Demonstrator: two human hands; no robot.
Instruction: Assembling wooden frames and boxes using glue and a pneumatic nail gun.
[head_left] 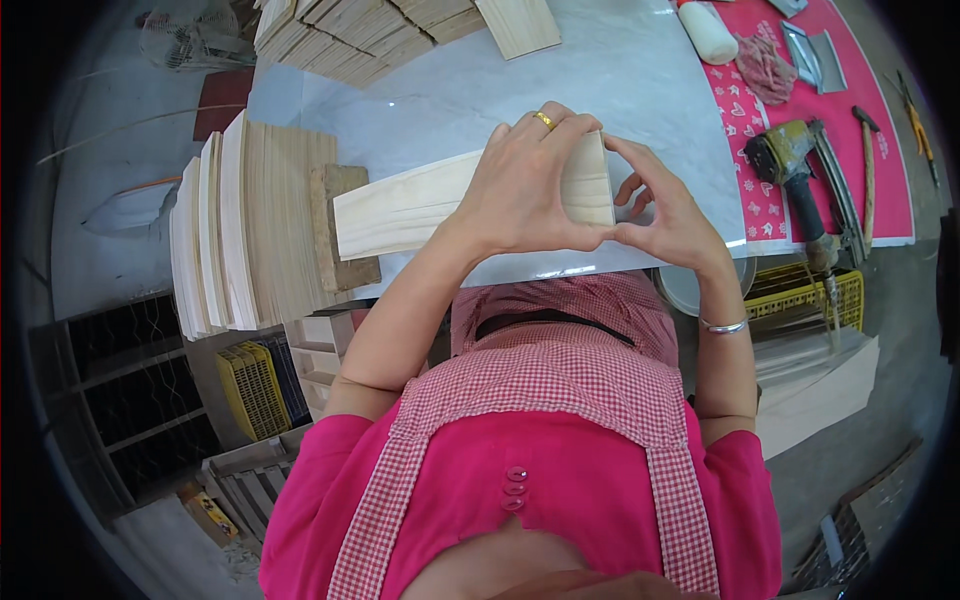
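A long pale wooden board (pixel 405 208) lies across the near part of the table, with its left end by a rough wooden block (pixel 350 225). My left hand (pixel 515 190) spans the board near its right end, the fingers at the far edge and the thumb along the near edge. At that right end, my right hand (pixel 668 208) curves around the board. Its index finger is at the far corner and its thumb at the near corner, close to my left thumb. The other right fingers curl beside the board's end. My left hand covers the board's middle.
Boards stand in a thick stack (pixel 270 210) at the left; more wood pieces (pixel 370 35) are piled at the back. On a pink cloth (pixel 850 150) at right lie a nail gun (pixel 795 165), a hammer (pixel 866 175), a white bottle (pixel 710 35) and a crumpled rag (pixel 766 70).
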